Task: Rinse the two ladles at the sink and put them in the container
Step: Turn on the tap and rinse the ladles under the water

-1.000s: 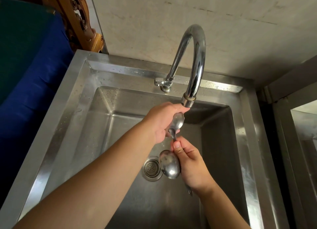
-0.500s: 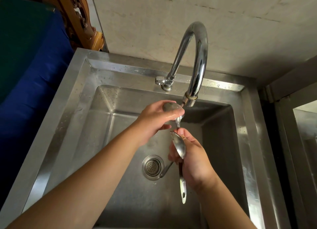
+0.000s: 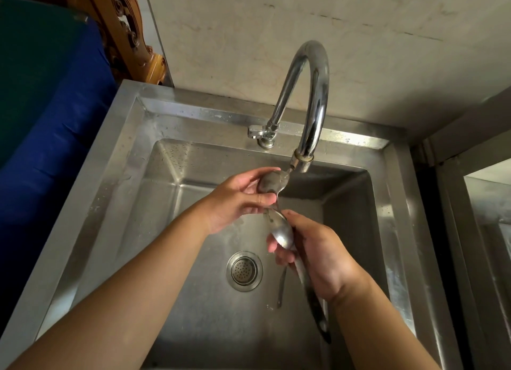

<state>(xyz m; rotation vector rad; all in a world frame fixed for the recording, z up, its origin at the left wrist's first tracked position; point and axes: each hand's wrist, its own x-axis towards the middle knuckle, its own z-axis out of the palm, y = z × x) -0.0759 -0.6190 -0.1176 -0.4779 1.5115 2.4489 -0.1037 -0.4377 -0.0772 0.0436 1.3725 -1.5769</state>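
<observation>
Two steel ladles are held over the steel sink [image 3: 124,181]. My left hand [image 3: 240,198] cups the bowl of the upper ladle [image 3: 272,182] right under the faucet spout [image 3: 302,160], and water runs off the bowl. My right hand [image 3: 318,256] grips the lower ladle [image 3: 282,232] just below it, bowl up, its handle slanting down past my wrist. A second thin handle [image 3: 282,289] hangs below my right hand; its upper part is hidden by my fingers. No container is in view.
The drain strainer [image 3: 244,271] sits in the basin floor below my hands. The curved faucet [image 3: 313,93] rises from the back rim, with its lever [image 3: 254,133] at the left. A blue covered object [image 3: 55,137] stands left of the sink, a steel unit [image 3: 486,209] to the right.
My left hand has lifted the upper ladle's bowl to the spout. The lower ladle has turned in my right hand, its handle now pointing down towards me.
</observation>
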